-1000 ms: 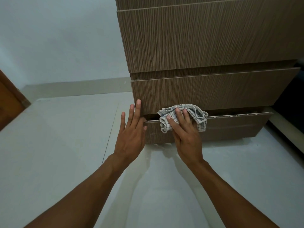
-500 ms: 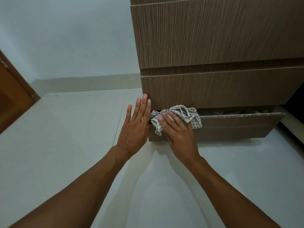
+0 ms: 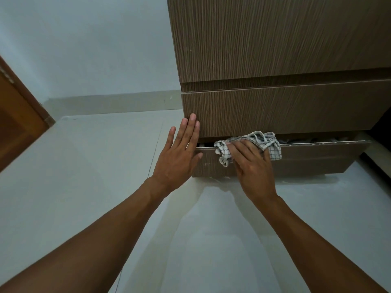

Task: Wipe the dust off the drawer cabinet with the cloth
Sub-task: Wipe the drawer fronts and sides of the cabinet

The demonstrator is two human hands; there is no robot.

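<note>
A brown wood-grain drawer cabinet (image 3: 275,49) fills the upper right. Its bottom drawer (image 3: 313,159) is pulled slightly out, with a pale dusty top edge. A white checked cloth (image 3: 262,140) is bunched on that drawer's top edge near its left end. My right hand (image 3: 251,163) lies flat on the cloth and presses it against the drawer front. My left hand (image 3: 179,155) is flat with fingers straight, resting against the cabinet's left front corner, fingertips on the middle drawer (image 3: 285,111).
Pale tiled floor (image 3: 84,176) spreads left and below the cabinet. A brown wooden door (image 3: 14,123) stands at the left edge. A light wall with a skirting strip (image 3: 110,102) runs behind. A dark gap lies to the cabinet's right.
The cloth under my right hand slid left to the drawer's corner, then back a little to the right. My left hand stayed at the cabinet's corner.
</note>
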